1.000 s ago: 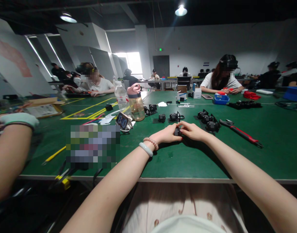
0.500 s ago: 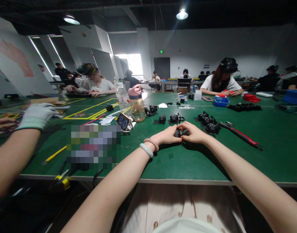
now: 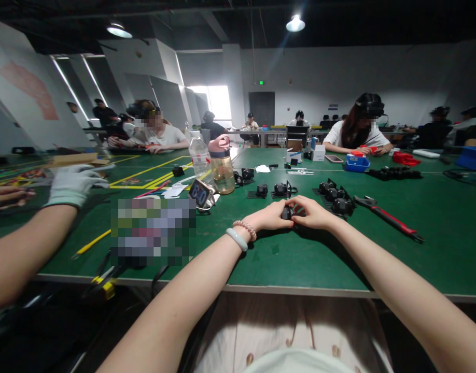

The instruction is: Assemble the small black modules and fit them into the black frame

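Observation:
Between my two hands is a small black boxy part (image 3: 287,213), low over the green table (image 3: 261,264). My left hand (image 3: 272,216) grips it from the left, thumb in front; my right hand (image 3: 311,213) has fingers curled onto its right side. The fingers hide much of the part, so its exact kind does not show. Just beyond my hands lie similar black parts with comb-like pins, one (image 3: 280,189) straight ahead and another (image 3: 261,190) to its left. A cluster of such black parts (image 3: 336,197) sits right of my right hand.
Red-handled wrench (image 3: 393,220) lies at right. At left stand a small clock (image 3: 201,194), a tinted drink bottle (image 3: 222,171) and a clear water bottle (image 3: 198,155). A co-worker's gloved hand (image 3: 69,185) is at far left. A blue bin (image 3: 357,163) stands farther back.
My hands stay closed around the black part, almost unmoved. The view has shifted slightly, and the co-worker's gloved hand at left appears a little farther right.

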